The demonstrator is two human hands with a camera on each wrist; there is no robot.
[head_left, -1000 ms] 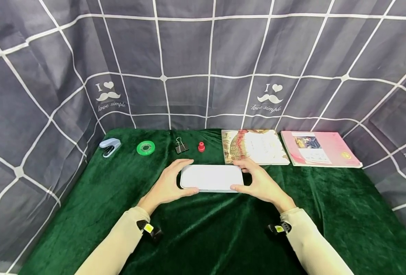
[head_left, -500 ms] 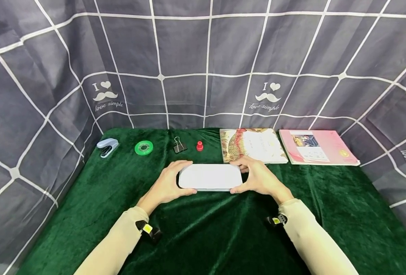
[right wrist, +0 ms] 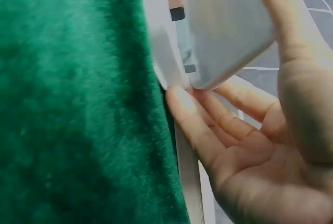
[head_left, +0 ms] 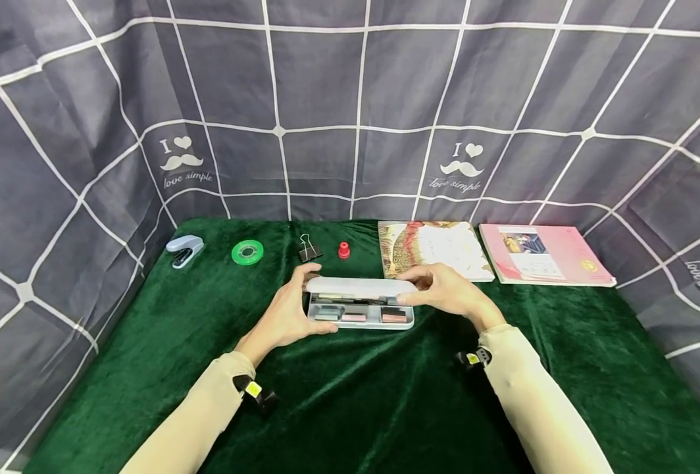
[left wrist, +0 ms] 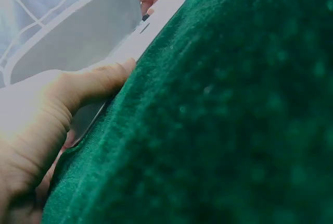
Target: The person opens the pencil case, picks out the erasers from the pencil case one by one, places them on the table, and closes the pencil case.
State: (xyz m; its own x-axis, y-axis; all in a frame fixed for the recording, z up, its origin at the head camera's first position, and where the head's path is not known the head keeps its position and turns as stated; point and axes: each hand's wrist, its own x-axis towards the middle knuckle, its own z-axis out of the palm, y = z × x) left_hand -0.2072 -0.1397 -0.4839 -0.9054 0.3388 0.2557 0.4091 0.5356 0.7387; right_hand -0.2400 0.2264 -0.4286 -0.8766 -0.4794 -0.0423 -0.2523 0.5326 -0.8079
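A white pencil case (head_left: 369, 325) lies on the green cloth in the middle of the head view, its lid (head_left: 358, 286) raised and tilted back. Inside are small eraser-like blocks, among them a pink one with a dark sleeve (head_left: 394, 316), and dark slim items behind them. My left hand (head_left: 281, 319) grips the left end, thumb on the front edge. My right hand (head_left: 447, 297) holds the right end; in the right wrist view its thumb (right wrist: 273, 0) is at the edge of the lid and its fingertips touch the end of the case.
Along the back of the cloth lie a pale blue stapler (head_left: 185, 250), a green tape roll (head_left: 247, 252), a black binder clip (head_left: 309, 251) and a small red piece (head_left: 343, 250). Two books, one patterned (head_left: 445, 249) and one pink (head_left: 545, 257), lie back right. A grey curtain (head_left: 320, 164) hangs behind.
The pencil case's lid has swung up and back, uncovering its contents. My right thumb has risen from the front edge with the lid, while my left thumb stays low.
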